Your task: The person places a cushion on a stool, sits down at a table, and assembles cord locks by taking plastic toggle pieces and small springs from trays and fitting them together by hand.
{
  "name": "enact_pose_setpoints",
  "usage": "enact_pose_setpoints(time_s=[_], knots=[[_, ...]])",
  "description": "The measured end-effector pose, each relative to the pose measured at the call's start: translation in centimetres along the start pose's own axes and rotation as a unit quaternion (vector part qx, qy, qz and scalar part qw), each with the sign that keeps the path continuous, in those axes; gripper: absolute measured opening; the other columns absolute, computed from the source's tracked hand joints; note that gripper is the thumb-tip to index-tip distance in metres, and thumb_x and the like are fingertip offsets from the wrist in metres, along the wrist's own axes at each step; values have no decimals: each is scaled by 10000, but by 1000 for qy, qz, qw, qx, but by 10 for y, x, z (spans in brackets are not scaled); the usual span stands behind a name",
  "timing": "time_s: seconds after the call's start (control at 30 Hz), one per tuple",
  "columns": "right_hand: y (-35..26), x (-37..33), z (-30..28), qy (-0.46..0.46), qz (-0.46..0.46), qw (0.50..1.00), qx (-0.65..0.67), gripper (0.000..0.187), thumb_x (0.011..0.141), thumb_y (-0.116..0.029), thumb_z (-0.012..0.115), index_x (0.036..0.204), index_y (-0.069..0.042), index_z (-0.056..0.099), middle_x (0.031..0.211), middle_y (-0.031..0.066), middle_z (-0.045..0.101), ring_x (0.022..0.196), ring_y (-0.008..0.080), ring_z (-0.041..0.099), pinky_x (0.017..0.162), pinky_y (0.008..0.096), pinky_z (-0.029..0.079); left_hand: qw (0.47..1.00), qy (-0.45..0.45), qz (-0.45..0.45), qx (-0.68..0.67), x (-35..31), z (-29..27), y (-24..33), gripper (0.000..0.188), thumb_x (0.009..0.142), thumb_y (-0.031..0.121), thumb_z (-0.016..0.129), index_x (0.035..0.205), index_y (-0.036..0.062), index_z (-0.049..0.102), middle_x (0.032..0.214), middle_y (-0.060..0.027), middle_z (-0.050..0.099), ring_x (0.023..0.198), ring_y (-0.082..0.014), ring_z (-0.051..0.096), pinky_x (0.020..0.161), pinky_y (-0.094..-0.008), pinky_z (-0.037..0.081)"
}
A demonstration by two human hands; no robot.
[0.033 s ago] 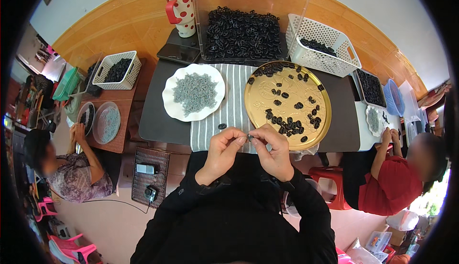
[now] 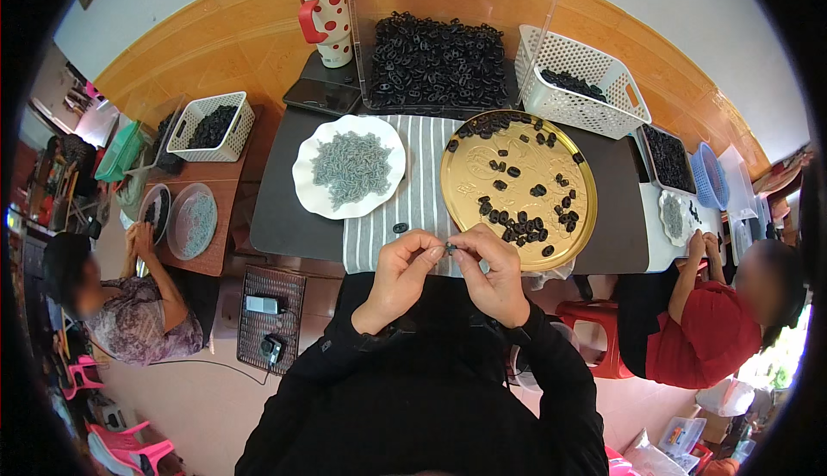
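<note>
My left hand (image 2: 401,276) and my right hand (image 2: 490,272) meet over the near edge of the striped cloth, fingertips pinched together. Between them is a small dark piece (image 2: 450,248), mostly covered by the fingers, so its exact shape is hard to see. One black oval piece (image 2: 400,228) lies on the cloth just beyond my left hand. To the left, a white wavy-edged dish (image 2: 303,172) holds a heap of small grey spring-like pieces (image 2: 351,168). Beyond my right hand, a round gold tray (image 2: 469,161) carries many scattered black oval plastic pieces (image 2: 524,228).
A clear bin of black parts (image 2: 439,62) stands at the back, beside a white basket (image 2: 594,114). A phone (image 2: 320,95) and a red-dotted tumbler (image 2: 327,24) are at back left. Co-workers sit at left (image 2: 142,312) and right (image 2: 702,329), with their own tables.
</note>
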State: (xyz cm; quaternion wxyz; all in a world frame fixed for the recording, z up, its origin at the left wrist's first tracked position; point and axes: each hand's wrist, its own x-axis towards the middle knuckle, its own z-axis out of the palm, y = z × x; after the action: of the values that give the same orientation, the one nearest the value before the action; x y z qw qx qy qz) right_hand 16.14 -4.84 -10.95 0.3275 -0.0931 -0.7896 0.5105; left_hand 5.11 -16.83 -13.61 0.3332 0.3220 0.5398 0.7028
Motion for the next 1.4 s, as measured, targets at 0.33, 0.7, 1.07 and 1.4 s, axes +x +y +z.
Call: enact_pose_setpoints(time_s=[0.33,0.7,1.07,1.4], knots=[[-2,-1,-3,-35,-62,995,-76,235,757,110,615,978,32,618,828,143,571,704,296,599,618,336,479,999,-2,17,41,-2,1,-1,93,933,9,534,856,-31,567,788,-19,547,721,-76,475,656,-227,407],[4,-13,8,26,-40,997,-54,220,789,138,604,983,39,631,843,129,609,716,208,597,638,259,463,999,17,21,32,-3,5,1,152,967,75,516,900,-37,594,842,-40,590,746,-90,528,662,-224,438],[0,-11,8,41,-86,993,-70,198,799,114,621,980,35,619,816,127,598,682,238,602,599,292,471,994,-62,-85,-9,-2,-7,4,204,993,148,498,919,-1,615,785,-17,614,699,-72,567,596,-200,444],[0,-17,11,55,-80,993,-66,204,794,118,629,978,29,623,810,131,596,676,242,601,594,292,471,995,-39,-50,-79,-4,-1,6,78,941,41,560,918,-13,612,798,-26,617,718,-78,570,610,-208,460]])
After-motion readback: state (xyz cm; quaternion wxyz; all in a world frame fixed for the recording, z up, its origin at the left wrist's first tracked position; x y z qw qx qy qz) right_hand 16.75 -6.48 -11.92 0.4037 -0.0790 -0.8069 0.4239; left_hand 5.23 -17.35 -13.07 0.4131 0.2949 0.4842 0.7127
